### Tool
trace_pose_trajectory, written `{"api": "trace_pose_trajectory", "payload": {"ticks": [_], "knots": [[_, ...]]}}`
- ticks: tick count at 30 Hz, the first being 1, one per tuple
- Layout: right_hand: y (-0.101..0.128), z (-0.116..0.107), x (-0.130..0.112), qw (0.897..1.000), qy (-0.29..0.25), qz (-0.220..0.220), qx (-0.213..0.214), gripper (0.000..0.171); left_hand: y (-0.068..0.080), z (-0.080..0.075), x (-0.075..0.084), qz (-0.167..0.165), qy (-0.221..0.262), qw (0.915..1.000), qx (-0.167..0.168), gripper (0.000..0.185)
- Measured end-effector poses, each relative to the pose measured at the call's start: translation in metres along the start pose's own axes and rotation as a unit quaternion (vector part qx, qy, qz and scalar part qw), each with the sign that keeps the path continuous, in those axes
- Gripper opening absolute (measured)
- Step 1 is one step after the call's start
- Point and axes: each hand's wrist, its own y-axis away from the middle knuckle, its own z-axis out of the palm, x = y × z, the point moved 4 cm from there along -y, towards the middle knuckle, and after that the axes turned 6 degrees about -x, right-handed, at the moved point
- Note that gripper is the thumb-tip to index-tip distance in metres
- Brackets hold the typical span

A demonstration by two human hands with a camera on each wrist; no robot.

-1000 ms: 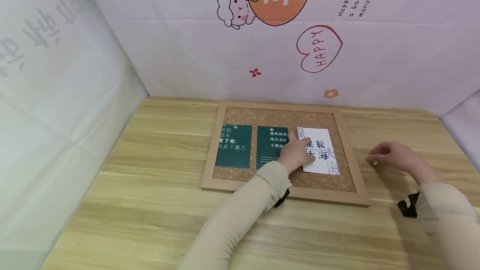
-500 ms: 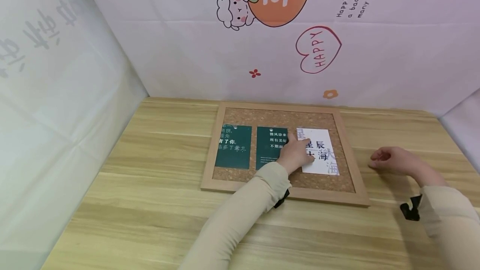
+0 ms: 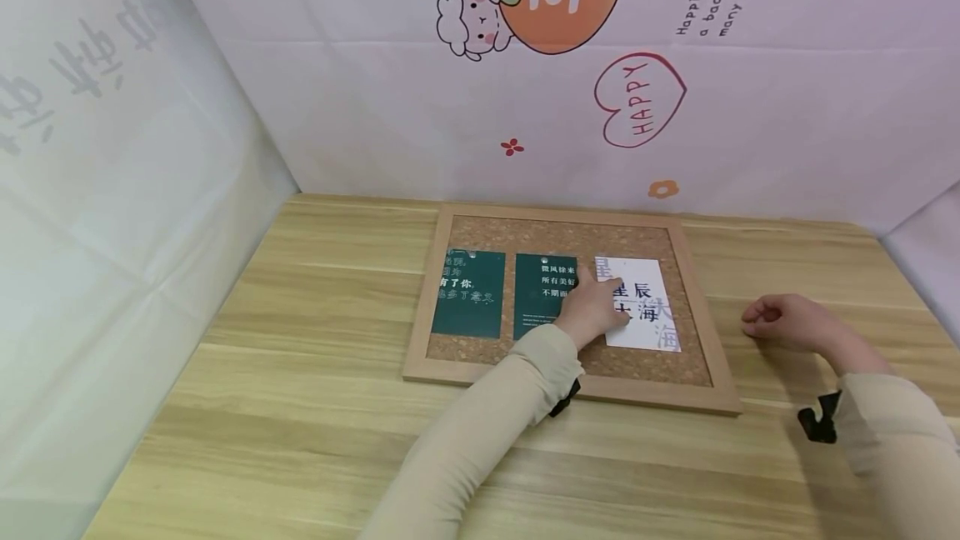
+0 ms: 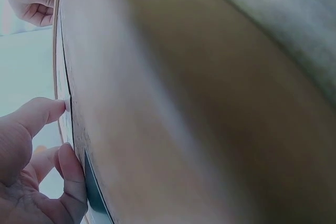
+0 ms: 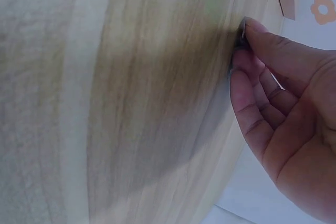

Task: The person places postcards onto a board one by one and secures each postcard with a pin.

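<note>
The left hand [image 3: 596,312] lies flat with straight fingers pressing on the white card [image 3: 643,304], holding it down on the cork board [image 3: 570,233]; nothing is curled round it. The right hand [image 3: 780,322] rests on the wooden table [image 3: 300,407] just right of the board's frame, its fingers curled inward; the right wrist view shows thumb and fingertips [image 5: 252,30] pinched together against the tabletop, and whether something small sits between them cannot be told.

The white card lies at the right end of the cork, tilted slightly, its left part hidden under the left hand. Beside it lie 2 dark green cards: the middle one [image 3: 542,294], partly covered by the same hand, and the left one [image 3: 468,292], in full view and apart from its neighbour. Each green card shows a small pale pin near its top edge.

Behind the table hangs a white backdrop [image 3: 375,90] printed with a sheep, an orange fruit and a "HAPPY" heart. Beige sleeves cover both forearms
</note>
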Motion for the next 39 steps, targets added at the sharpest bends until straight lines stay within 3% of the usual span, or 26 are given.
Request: {"api": "trace_pose_trajectory", "payload": {"ticks": [15,39], "knots": [[0.001,-0.005,-0.004,1.0,0.002,0.003,-0.003,0.017,0.001,-0.002,0.001,-0.001,-0.001,1.0,-0.003,0.057],[-0.021,-0.022,-0.051,0.996,-0.083,0.014,0.031,0.046,0.001,-0.001,-0.001,-0.001,0.003,1.0,-0.002,0.058]]}}
